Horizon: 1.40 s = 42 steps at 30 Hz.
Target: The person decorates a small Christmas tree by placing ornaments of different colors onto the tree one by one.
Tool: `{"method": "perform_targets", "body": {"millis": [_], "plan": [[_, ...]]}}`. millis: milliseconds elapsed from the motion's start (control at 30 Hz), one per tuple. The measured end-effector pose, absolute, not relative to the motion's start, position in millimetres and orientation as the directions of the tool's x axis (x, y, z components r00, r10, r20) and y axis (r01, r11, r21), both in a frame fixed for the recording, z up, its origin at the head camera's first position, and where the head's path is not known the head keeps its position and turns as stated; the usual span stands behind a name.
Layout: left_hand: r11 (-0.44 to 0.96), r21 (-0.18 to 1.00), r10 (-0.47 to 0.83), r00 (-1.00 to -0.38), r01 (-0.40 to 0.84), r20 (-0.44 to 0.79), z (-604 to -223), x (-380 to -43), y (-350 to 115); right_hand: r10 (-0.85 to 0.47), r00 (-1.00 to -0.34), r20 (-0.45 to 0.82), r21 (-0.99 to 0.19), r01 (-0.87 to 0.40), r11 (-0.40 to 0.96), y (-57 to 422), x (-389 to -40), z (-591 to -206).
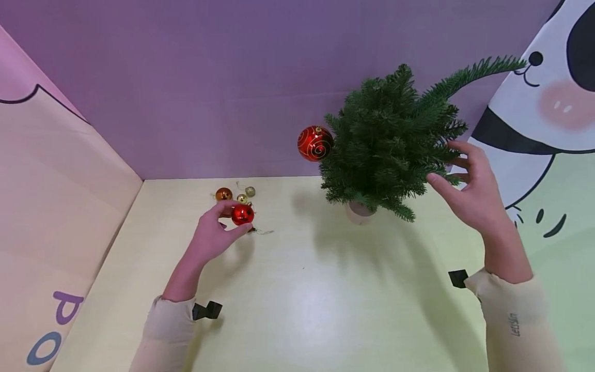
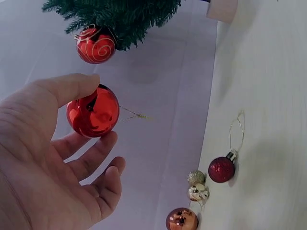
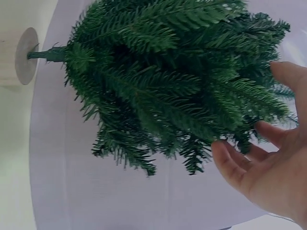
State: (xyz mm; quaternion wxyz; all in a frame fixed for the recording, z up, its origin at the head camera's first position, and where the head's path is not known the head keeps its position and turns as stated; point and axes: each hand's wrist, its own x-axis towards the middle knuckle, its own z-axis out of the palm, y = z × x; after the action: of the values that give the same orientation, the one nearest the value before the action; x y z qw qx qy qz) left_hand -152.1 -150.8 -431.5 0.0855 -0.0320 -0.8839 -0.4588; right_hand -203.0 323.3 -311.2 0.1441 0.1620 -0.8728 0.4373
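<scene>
My left hand pinches a shiny red bauble between thumb and fingers, raised above the table. In the left wrist view a thin gold loop trails from this bauble. At the right, my right hand is at the side of a small artificial Christmas tree, thumb and fingers spread around the branch tips. Its fingertips meet the needles in the right wrist view, without a visible grip. A red bauble with gold swirls hangs on the left side of the tree.
Near the table's back left lie an orange bauble, small gold baubles and a dark red glittery bauble with a string loop. The tree stands on a pale round base. A purple backdrop rises behind the table.
</scene>
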Motion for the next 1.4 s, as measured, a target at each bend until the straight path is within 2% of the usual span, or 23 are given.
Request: {"method": "perform_targets", "body": {"millis": [400,667,1000,1200,1400], "plan": [[0.545,0.826,0.056,-0.989,0.143,0.134,-429.0,-153.4,-143.5,-0.081,-0.909,0.408,-0.674,-0.359,0.646,317.9,-198.1,-291.5],[0.521,0.837,0.078,-0.986,0.167,0.148,-427.3,-154.8,-141.8,-0.095,-0.899,0.427,-0.708,-0.398,0.584,303.4,-217.5,-270.5],[0.513,0.843,0.079,-0.987,0.163,0.143,-429.3,-155.7,-140.4,-0.094,-0.931,0.352,-0.704,-0.33,0.629,292.2,-233.5,-259.0],[0.496,0.853,0.077,-0.987,0.16,0.14,-429.4,-156.0,-138.8,-0.031,-0.951,0.308,-0.741,-0.26,0.619,287.0,-238.3,-251.6],[0.485,0.86,0.082,-0.987,0.158,0.136,-433.2,-155.9,-138.1,-0.001,-0.979,0.205,-0.76,-0.16,0.631,282.6,-242.1,-245.1]]}}
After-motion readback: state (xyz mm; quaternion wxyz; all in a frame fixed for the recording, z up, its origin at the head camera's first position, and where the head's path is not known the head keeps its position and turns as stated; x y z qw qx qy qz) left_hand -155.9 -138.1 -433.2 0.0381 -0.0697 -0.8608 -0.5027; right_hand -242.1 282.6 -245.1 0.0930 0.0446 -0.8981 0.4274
